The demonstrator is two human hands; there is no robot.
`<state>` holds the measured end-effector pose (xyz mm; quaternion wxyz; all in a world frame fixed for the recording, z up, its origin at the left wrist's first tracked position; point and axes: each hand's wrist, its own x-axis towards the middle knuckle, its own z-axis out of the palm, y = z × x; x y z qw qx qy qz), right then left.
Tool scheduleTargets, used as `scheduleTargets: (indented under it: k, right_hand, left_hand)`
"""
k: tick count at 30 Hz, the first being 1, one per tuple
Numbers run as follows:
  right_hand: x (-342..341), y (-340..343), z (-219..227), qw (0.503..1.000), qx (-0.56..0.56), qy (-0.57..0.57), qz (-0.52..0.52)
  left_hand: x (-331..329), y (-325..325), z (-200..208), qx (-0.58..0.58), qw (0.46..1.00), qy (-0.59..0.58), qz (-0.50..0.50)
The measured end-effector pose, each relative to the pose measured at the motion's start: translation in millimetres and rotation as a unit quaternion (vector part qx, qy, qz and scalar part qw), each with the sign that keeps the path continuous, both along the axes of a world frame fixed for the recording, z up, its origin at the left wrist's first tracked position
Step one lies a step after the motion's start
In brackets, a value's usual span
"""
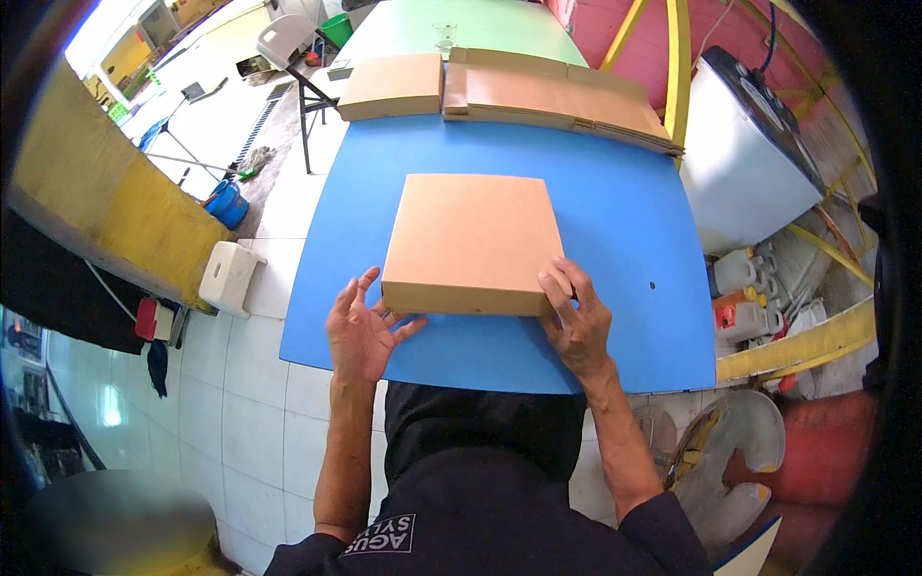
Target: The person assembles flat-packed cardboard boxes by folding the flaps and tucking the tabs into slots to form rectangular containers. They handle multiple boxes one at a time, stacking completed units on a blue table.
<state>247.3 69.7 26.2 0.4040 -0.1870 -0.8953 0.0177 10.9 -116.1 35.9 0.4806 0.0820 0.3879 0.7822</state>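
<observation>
A closed, flat brown cardboard box (471,235) lies in front of me on the blue tabletop (355,192), its front side facing me. My right hand (578,322) grips the box's front right corner, fingertips over the top edge and side; its thumb is mostly hidden. At the front left corner, my left hand (363,331) is open with the palm turned up and the fingers spread. It holds nothing, and some of its fingers come close to the box's front side; I cannot tell whether they touch it.
Along the table's far edge sit another brown box (392,86) and a stack of flat cardboard (552,93). Beyond them is a pale green table (403,29) with a clear cup. A white stool (230,276) stands left, a white appliance (744,154) and jugs (744,312) right.
</observation>
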Motion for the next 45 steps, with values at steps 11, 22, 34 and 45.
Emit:
scheduleTargets:
  k: [11,22,34,45]
  right_hand:
    - [-7.5,-9.5,10.2,0.959,-0.258,0.057,0.101]
    - [-97.4,66.0,79.5,0.651,-0.664,0.29,0.226]
    - [-315.8,224.6,91.9,0.637,-0.68,0.294,0.214]
    - [-399.5,273.9,35.8,0.673,-0.694,0.242,0.077]
  left_hand:
    - [-16.8,6.6,1.6,-0.068,0.974,0.216,0.035]
    - [-111.1,91.0,-3.1,0.081,0.961,0.226,0.134]
    - [-156.3,179.2,-60.9,-0.35,0.699,0.578,0.237]
    - [-151.8,179.3,-56.4,-0.359,0.688,0.58,0.249]
